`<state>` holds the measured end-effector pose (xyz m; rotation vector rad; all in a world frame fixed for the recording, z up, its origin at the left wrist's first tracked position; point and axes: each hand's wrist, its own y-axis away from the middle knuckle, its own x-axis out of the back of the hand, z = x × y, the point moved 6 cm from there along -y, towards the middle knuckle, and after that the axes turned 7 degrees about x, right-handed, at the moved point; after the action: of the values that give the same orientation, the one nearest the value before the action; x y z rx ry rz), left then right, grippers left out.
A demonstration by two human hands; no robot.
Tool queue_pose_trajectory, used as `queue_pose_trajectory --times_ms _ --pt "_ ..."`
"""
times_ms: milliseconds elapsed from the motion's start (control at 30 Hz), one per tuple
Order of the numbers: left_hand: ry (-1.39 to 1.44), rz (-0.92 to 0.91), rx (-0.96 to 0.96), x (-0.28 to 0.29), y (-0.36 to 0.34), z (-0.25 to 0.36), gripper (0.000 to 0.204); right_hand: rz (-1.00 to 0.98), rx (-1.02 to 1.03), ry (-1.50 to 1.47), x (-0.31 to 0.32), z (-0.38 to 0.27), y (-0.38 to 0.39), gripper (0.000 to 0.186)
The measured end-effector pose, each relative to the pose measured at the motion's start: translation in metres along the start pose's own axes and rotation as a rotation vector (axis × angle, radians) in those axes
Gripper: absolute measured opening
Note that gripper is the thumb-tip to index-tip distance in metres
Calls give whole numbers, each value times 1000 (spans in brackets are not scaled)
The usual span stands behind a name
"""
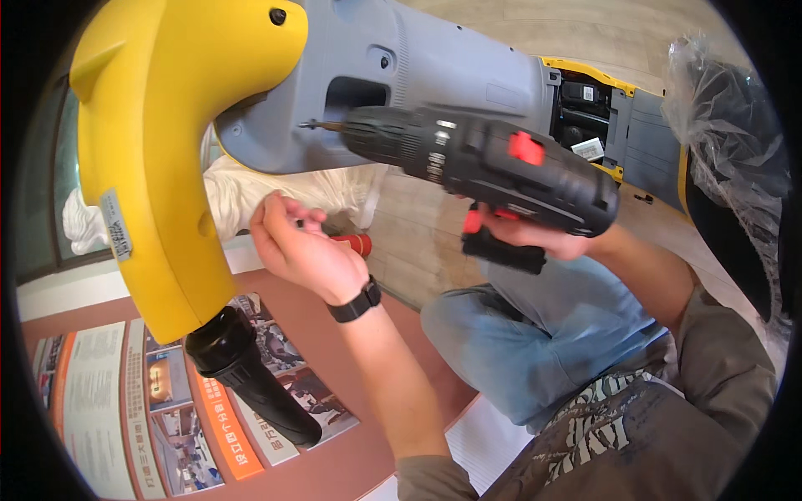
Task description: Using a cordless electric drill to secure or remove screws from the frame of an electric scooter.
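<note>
My right hand (543,236) grips a black cordless drill (501,167) with red switches by its handle. The drill lies nearly level, and its bit (326,126) points left in front of the grey housing (472,63) of a large yellow and grey machine. Whether the tip touches the housing I cannot tell. My left hand (305,250), with a black band on the wrist, is held below the bit, palm up. Its fingers curl together, and anything between them is hidden. Close on its left stands the machine's curved yellow arm (167,175), with a black nozzle (251,376) at its lower end.
An open compartment (585,117) with black parts lies at the upper right. Clear plastic film (727,125) hangs over a dark part at the far right. Below left is a printed board (159,417). Pale string bundles (238,192) and a red cylinder (355,243) sit behind my left hand.
</note>
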<state>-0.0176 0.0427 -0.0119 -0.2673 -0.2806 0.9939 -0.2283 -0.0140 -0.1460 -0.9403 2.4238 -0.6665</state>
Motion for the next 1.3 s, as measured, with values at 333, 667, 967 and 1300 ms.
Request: queue_pose_trajectory --times_ms 333,667,967,1300 --pt "158 -328 -233 -50 -46 -17 55 -93 89 394 15 84 64 42" --pt "190 -360 -165 -65 -41 -22 50 -38 -51 175 -14 143 40 43" --pt "215 -335 -246 -72 -37 -21 52 15 86 206 -22 156 30 40" --pt "218 -415 -263 -81 -31 -21 52 41 69 168 -24 162 20 43"
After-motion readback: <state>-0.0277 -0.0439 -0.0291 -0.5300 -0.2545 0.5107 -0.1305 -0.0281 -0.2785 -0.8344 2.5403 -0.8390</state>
